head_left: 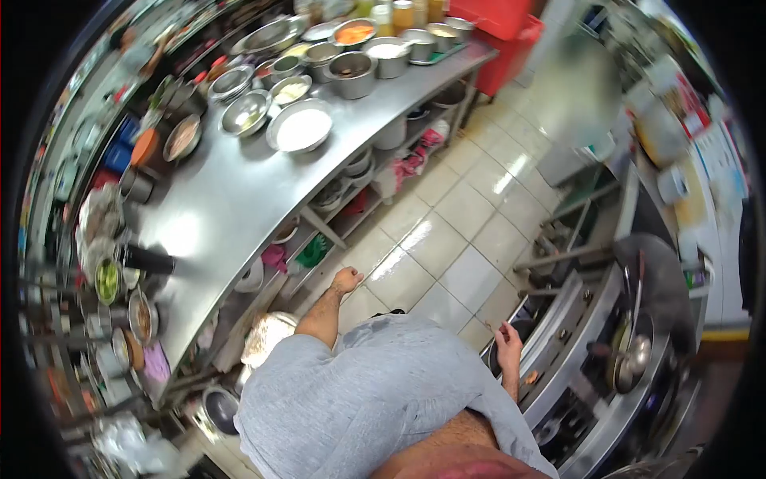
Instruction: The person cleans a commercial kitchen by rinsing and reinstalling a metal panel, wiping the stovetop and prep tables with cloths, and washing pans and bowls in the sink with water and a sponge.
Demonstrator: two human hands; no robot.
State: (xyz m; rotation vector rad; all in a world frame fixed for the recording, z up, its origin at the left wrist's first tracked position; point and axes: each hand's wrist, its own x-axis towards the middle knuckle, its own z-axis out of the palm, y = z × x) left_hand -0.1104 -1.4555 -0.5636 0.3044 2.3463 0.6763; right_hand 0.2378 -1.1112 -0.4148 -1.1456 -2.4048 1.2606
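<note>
My left hand (347, 279) hangs over the tiled floor, beside the steel table's lower shelf. Its fingers are loosely curled, and nothing shows in them. My right hand (508, 347) is low at my other side, close to the front of the stove (550, 343). The fingers of that hand are bent but apart, with no held thing visible. On the stove, ladles (637, 351) rest at a dark wok (620, 371). Neither hand touches the steel table (239, 195).
Along the table's far side stand several metal bowls, one holding something white (300, 128), another orange pieces (355, 32). A black cylinder (146, 259) lies near its left end. A red bin (511, 48) stands beyond. The floor tiles (467, 231) look shiny. A blurred patch covers the upper right.
</note>
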